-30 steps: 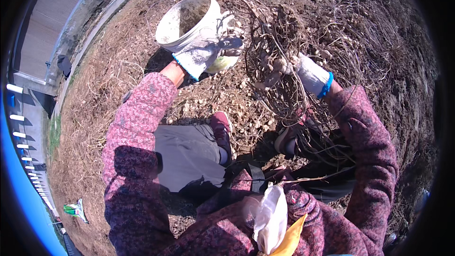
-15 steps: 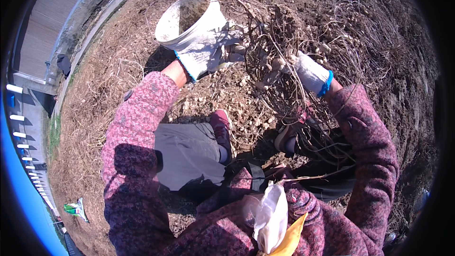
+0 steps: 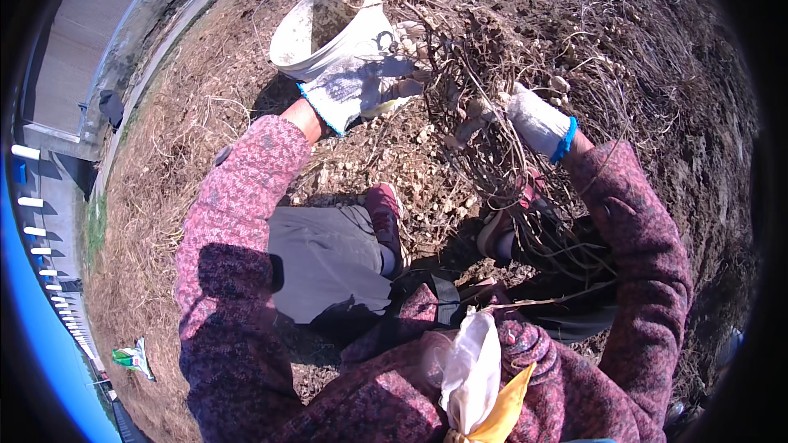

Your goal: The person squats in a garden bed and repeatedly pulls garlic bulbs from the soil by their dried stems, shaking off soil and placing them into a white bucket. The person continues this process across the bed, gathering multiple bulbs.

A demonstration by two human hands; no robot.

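Note:
My left hand (image 3: 349, 90), in a white knit glove with a blue cuff, reaches beside the white bucket (image 3: 382, 29), its fingers closed around pale peanuts at the edge of the dried plants. Exactly how many it grips is hidden. My right hand (image 3: 538, 121), gloved the same way, is closed on a tangled bunch of dry peanut plants (image 3: 464, 61). Stems and roots hang from this bunch down toward my right shoe (image 3: 497, 234). The bucket is tilted, with its mouth facing up and left, and its inside is partly in shadow.
A large heap of dried plants (image 3: 624, 74) lies to the right. Loose peanuts (image 3: 427, 189) and soil are strewn between my shoes. Left of me are straw-covered ground, a concrete curb (image 3: 176, 25) and a green-and-white bag (image 3: 134, 358).
My left hand and sleeve have shifted slightly up and left, near the bucket. The right hand stays almost in place on the plants, and the bunch has moved a little.

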